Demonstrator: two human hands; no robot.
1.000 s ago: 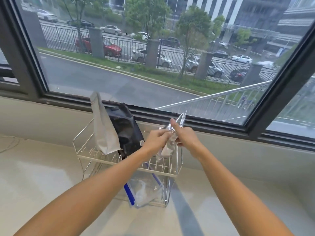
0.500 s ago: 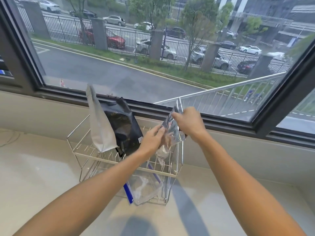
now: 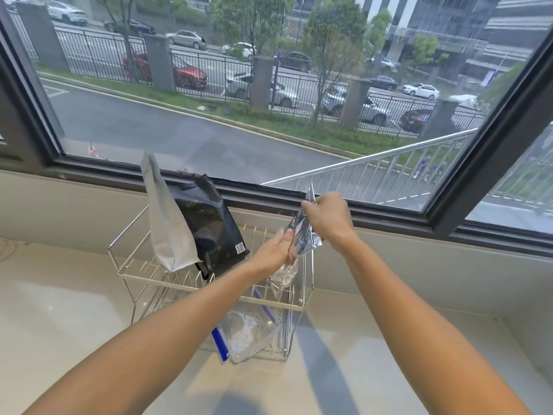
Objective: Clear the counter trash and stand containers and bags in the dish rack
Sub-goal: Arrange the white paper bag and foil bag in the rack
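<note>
A two-tier wire dish rack stands on the pale counter under the window. A white pouch and a black bag stand upright in its top tier at the left. My right hand pinches the top of a silver foil bag over the rack's right end. My left hand presses flat against that bag's lower left side. The bag's clear lower part reaches down between the rack's wires. A clear container with a blue strip lies in the bottom tier.
The dark window frame and a low pale ledge run right behind the rack. Bare counter spreads to the left, right and front. A thin cable lies at the far left edge.
Both hands have spread apart on the foil bag: my right hand has risen to its top edge, my left has slid down its side. The bag now hangs straighter and lower into the rack.
</note>
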